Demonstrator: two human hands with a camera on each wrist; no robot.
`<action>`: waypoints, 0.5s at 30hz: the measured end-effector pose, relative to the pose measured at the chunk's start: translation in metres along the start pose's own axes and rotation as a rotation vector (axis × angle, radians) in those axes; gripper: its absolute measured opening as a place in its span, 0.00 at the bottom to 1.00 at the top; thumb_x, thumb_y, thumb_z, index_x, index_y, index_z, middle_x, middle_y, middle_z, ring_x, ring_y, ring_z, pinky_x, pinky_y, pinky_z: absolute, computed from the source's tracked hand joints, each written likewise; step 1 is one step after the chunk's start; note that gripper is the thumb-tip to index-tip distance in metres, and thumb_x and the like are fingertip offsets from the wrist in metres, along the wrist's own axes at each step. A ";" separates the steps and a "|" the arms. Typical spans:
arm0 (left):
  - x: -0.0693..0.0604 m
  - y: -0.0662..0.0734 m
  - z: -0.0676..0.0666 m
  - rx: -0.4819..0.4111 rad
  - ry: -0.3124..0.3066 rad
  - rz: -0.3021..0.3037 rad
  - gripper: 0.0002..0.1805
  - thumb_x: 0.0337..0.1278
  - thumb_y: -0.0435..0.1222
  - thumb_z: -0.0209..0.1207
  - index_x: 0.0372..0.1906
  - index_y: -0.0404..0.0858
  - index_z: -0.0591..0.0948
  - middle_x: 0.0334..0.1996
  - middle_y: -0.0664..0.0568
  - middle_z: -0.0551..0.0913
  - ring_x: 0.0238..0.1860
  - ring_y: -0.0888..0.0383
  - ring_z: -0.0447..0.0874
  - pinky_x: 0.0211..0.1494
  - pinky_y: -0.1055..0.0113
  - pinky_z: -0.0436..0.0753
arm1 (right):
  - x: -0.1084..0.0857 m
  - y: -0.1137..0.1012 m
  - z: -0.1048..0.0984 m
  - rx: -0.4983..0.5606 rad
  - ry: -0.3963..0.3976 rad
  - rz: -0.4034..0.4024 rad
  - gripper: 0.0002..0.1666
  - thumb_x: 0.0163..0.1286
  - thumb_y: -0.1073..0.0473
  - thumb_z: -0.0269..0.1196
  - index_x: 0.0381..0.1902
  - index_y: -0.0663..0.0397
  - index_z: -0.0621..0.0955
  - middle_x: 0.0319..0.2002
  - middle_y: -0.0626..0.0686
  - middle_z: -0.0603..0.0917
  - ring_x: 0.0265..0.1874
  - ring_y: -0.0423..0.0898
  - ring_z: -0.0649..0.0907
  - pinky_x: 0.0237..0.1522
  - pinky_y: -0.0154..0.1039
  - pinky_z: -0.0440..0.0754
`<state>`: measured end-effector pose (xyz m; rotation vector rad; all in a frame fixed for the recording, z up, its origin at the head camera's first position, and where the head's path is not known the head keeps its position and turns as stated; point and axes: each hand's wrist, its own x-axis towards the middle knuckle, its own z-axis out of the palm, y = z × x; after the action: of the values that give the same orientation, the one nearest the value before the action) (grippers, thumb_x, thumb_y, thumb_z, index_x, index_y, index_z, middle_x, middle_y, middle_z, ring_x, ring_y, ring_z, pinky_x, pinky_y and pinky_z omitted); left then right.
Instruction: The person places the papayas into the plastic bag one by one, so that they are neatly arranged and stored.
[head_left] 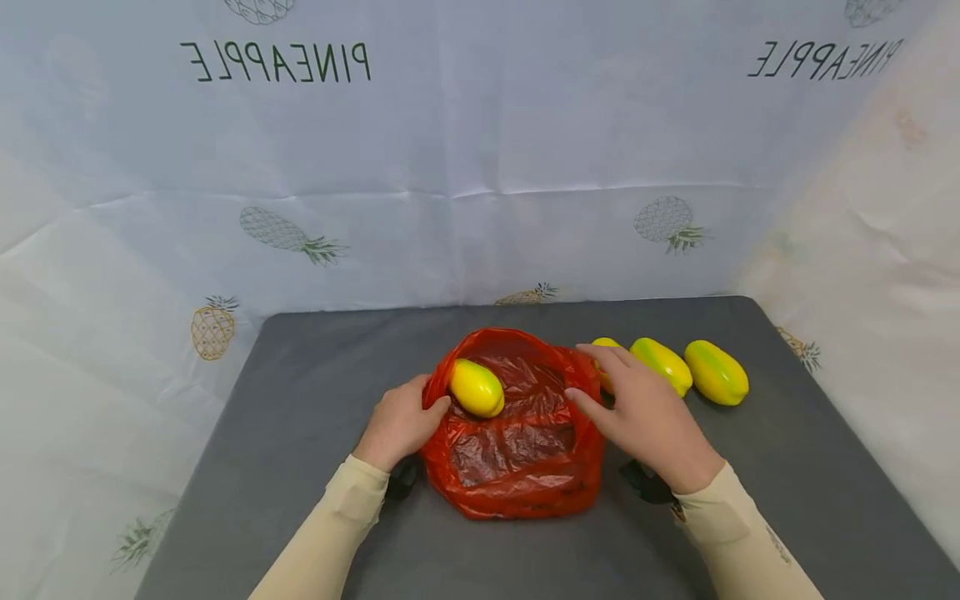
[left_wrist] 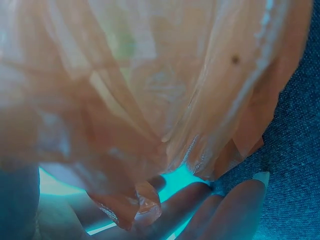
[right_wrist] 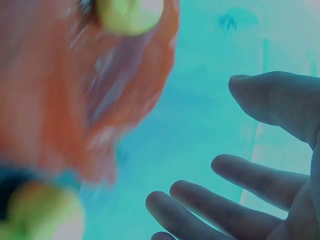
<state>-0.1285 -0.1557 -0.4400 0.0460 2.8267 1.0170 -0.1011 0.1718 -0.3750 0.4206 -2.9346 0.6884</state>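
A red plastic bag (head_left: 517,454) lies on the grey table with its mouth spread wide. Just inside its left rim is a yellow-green oval fruit (head_left: 477,389), mango-like in shape. My left hand (head_left: 401,421) pinches that rim, thumb on the inner side; the left wrist view shows the bag's crumpled film (left_wrist: 125,100) by the fingers (left_wrist: 230,210). Beside the right rim, my right hand (head_left: 652,408) has its fingers spread. In the right wrist view a gap separates these fingers (right_wrist: 210,205) from the bag (right_wrist: 55,100), and nothing is held.
Past my right hand sit three similar fruits: one partly hidden by the hand and bag, a middle one (head_left: 663,365) and an outer one (head_left: 716,372). The grey table (head_left: 315,375) ends at a pineapple-print cloth (head_left: 450,242) hung behind it and at both sides.
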 end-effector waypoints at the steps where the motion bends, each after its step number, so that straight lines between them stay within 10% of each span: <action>1: 0.000 0.000 0.000 0.001 -0.001 -0.002 0.24 0.73 0.46 0.64 0.65 0.36 0.82 0.48 0.45 0.91 0.36 0.52 0.86 0.48 0.51 0.90 | -0.005 0.006 -0.004 -0.008 0.003 0.021 0.41 0.74 0.41 0.71 0.76 0.53 0.75 0.70 0.60 0.83 0.61 0.62 0.87 0.58 0.64 0.86; 15: 0.000 -0.004 0.000 -0.002 -0.006 0.002 0.25 0.74 0.45 0.63 0.67 0.35 0.82 0.52 0.43 0.90 0.38 0.52 0.86 0.49 0.52 0.90 | -0.059 0.065 -0.007 -0.075 0.016 0.190 0.40 0.73 0.42 0.72 0.73 0.58 0.77 0.67 0.67 0.82 0.62 0.67 0.82 0.59 0.71 0.81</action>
<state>-0.1286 -0.1586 -0.4420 0.0512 2.8209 1.0179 -0.0634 0.2452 -0.4055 0.1297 -2.9994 0.5959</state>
